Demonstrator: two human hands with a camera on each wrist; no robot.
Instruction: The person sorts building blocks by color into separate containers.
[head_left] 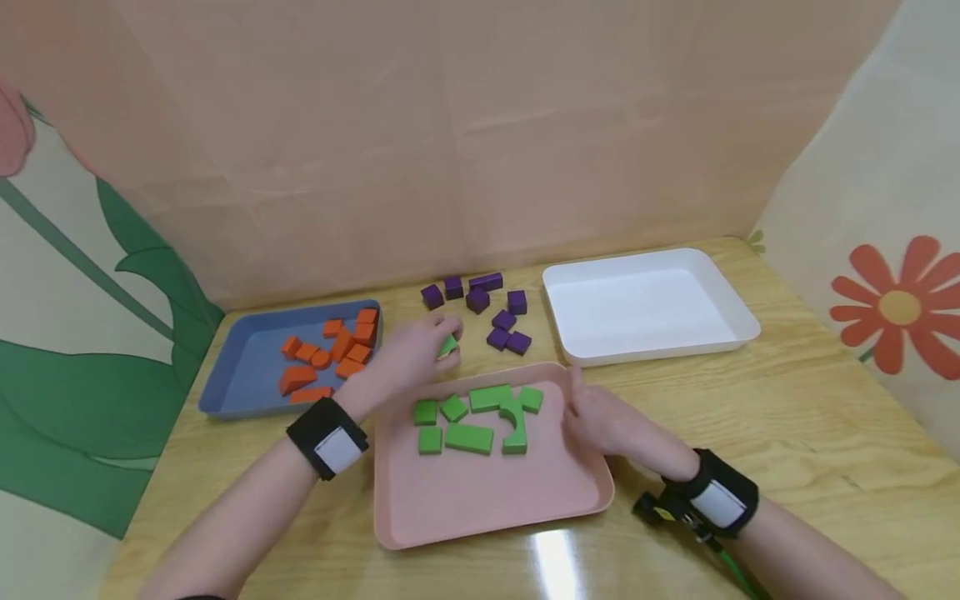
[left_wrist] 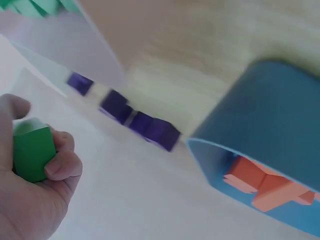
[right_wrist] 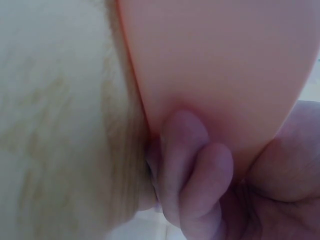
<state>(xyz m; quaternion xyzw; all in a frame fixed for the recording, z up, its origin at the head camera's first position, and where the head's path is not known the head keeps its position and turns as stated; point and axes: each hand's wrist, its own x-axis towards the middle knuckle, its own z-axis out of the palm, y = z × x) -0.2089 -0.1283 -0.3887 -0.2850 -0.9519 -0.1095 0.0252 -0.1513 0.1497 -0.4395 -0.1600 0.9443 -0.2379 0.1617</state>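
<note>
My left hand (head_left: 408, 357) pinches a green block (left_wrist: 34, 154) between thumb and fingers, above the far left edge of the pink tray (head_left: 480, 500). In the head view only a corner of that block shows past the fingers. Several green blocks (head_left: 469, 438), among them cubes, longer pieces and an arch, lie in the tray's far half. At the tray's right side my right hand (head_left: 600, 414) grips the wall, with curled fingers (right_wrist: 185, 145) against the outside in the right wrist view. Its thumb reaches over the rim.
A blue tray (head_left: 251, 354) with several orange blocks (head_left: 298, 379) stands at the left. Several purple blocks (head_left: 477, 300) lie on the wooden table (head_left: 787, 417) behind the pink tray. A white tray (head_left: 637, 304) sits at the back right. Paper (head_left: 450, 150) covers the wall behind.
</note>
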